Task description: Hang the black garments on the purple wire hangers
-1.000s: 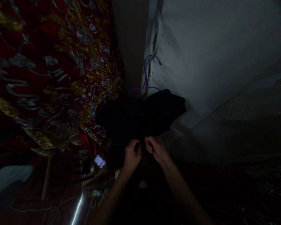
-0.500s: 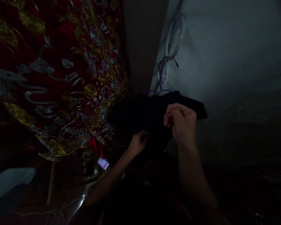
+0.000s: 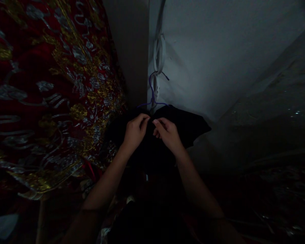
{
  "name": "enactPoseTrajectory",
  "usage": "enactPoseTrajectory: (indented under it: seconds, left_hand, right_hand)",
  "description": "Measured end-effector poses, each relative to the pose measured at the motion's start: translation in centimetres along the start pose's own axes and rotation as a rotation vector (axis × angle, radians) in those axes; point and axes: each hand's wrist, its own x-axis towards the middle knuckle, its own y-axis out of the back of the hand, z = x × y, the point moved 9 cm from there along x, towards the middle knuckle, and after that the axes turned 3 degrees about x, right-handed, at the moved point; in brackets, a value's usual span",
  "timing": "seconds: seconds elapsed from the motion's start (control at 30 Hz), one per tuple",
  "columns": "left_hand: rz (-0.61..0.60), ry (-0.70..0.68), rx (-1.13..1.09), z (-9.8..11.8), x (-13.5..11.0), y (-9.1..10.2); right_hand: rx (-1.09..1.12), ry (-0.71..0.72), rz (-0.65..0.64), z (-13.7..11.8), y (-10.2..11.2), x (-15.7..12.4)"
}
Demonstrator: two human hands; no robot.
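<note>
One blk garment (image 3: 156, 149) hangs in the centre of view, on a purple hanger (image 3: 153, 98), its top edge just below the hanger's arms. Rt side of it (as seen) spreads out to a point, w/ a stepped lower edge; cloth is v. dark, so folds & fastenings can't be made out. L hand (image 3: 134, 131) is at the garment's upper middle, near the neck: fingers bent, thumb & forefinger tips drawn close tog. R hand (image 3: 168, 132) is just beside it, facing it, thumb twd forefinger, other fingers curled under. Both sets of tips are nr each other, in front of the cloth, a bit below the hanger's centre. Can't tell, for either hand, if fabric is caught btwn the tips; too dim. Both forearms come up from the bottom of view, one each side.

Hanger's hook goes on a chain of pale rings (image 3: 163, 56) running up alongside a wall (image 3: 218, 51), pale up top, darker & rougher lower rt. L of the chain is a dark upright strip (image 3: 129, 44). Further L, a big red cloth (image 3: 53, 84) w/ gold & silver decoration fills that side; a bit of red ribbon (image 3: 91, 171) hangs nr its lower edge. Below it, btm L: a wooden pole (image 3: 41, 217), upright, & a pale item (image 3: 2, 227), type unclear. Btm rt is v. dark, w/ small glints; contents unclear.
</note>
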Motion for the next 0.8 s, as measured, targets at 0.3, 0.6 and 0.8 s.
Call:
enactPoseTrajectory:
  seconds: [0.3, 0.6, 0.8]
  left_hand:
    - [-0.045, -0.053, 0.105, 1.9, -0.2, 0.0]
    - [0.008, -0.214, 0.079, 6.2, -1.8, 1.4]
    - [0.256, -0.201, 0.081, 7.7, -0.9, 4.2]
  right_hand:
    - [-0.064, 0.070, 0.009, -0.5, 0.6, -0.3]
    - [0.002, 0.216, 0.020, -3.8, 1.0, -2.1]
    - [-0.031, 0.133, 0.092, 0.4, 1.2, -1.4]
